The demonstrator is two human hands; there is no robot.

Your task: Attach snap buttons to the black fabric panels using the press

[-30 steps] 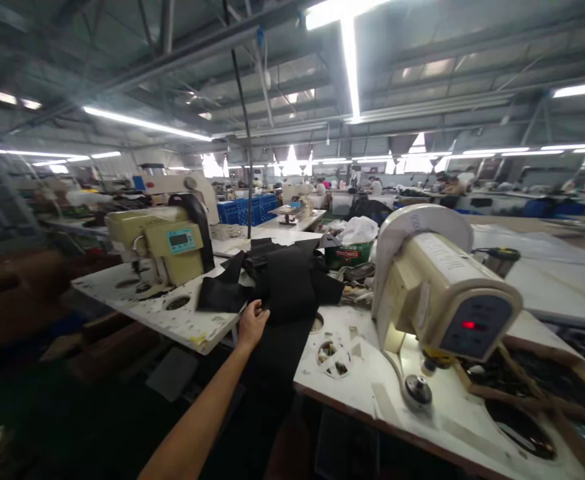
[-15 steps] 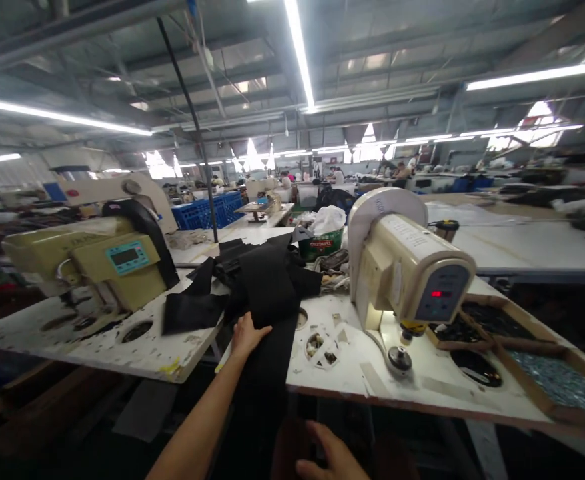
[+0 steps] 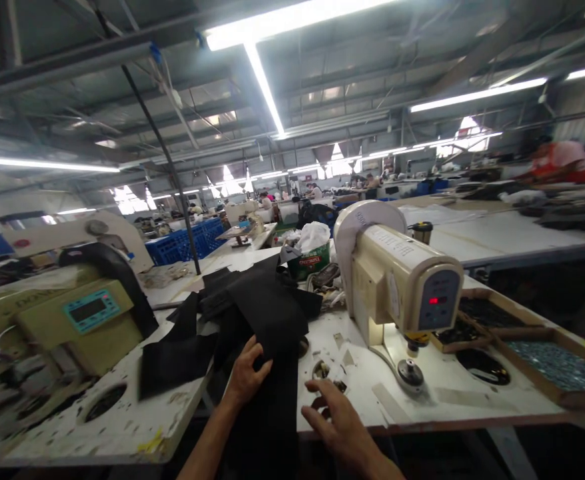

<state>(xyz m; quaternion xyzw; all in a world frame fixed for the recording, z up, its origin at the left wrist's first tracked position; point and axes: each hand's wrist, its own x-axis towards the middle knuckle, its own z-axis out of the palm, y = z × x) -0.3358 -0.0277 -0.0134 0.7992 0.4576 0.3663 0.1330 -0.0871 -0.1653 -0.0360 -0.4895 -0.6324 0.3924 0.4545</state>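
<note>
A heap of black fabric pieces (image 3: 267, 300) lies between the two machines and hangs down over the table edge. My left hand (image 3: 246, 373) is closed on the near edge of the top piece, thumb and fingers pinching it. Over the front of the right-hand table is my right hand (image 3: 340, 420), its fingers apart and curved, with nothing in them. To its right stands a cream press machine (image 3: 397, 267) with a red lit display, above a round metal die (image 3: 410, 373).
On the left is a yellowish sewing machine (image 3: 92, 313) on a worn white table. Cardboard trays (image 3: 502, 327) of small dark and silvery parts sit at the right. Behind the fabric stands a green box (image 3: 310, 262) holding white plastic. A person in red (image 3: 567, 163) leans over a far table.
My right hand has risen from the bottom edge to the right table's front. My left hand has closed on the fabric edge. The whole view has shifted rightward.
</note>
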